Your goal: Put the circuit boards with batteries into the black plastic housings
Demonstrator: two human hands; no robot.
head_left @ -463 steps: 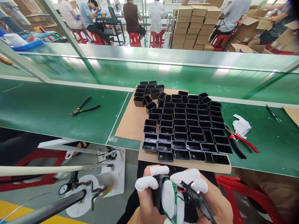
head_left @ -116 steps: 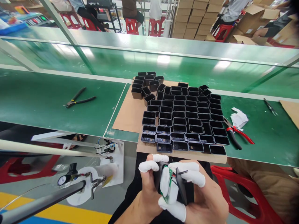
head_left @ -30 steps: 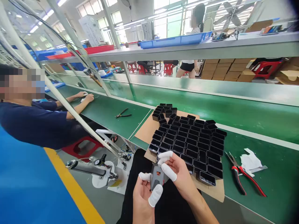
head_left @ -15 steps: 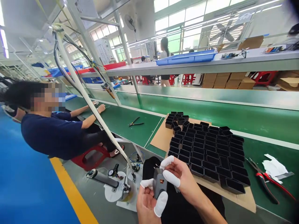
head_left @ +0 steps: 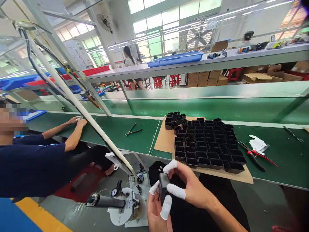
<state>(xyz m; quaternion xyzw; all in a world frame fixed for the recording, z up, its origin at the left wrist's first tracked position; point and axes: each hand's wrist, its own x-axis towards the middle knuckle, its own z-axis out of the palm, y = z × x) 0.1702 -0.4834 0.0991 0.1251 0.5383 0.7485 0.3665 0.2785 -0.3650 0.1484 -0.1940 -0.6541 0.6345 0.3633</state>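
A small black plug-in charger (head_left: 164, 183) is held between my two hands over my lap. Two metal prongs stick out at its upper end. My left hand (head_left: 156, 206) grips it from below and the left, with thumb and fingers closed on its lower part. Around its upper right side are the closed fingers of my right hand (head_left: 187, 185). White finger cots cover several fingertips. Beyond my hands, rows of open black plastic cases (head_left: 202, 145) stand on a cardboard sheet (head_left: 160, 141) on the green bench.
Red-handled pliers (head_left: 256, 156) and a crumpled white paper (head_left: 257, 143) lie to the right, dark pliers (head_left: 132, 130) to the left. A pressure pot (head_left: 123, 206) with a pale hose pole stands beside my lap. A co-worker (head_left: 31, 161) sits at the left.
The view has swung to the right. The charger has been turned in my hands, so the side with the opening and coppery contacts no longer faces me.
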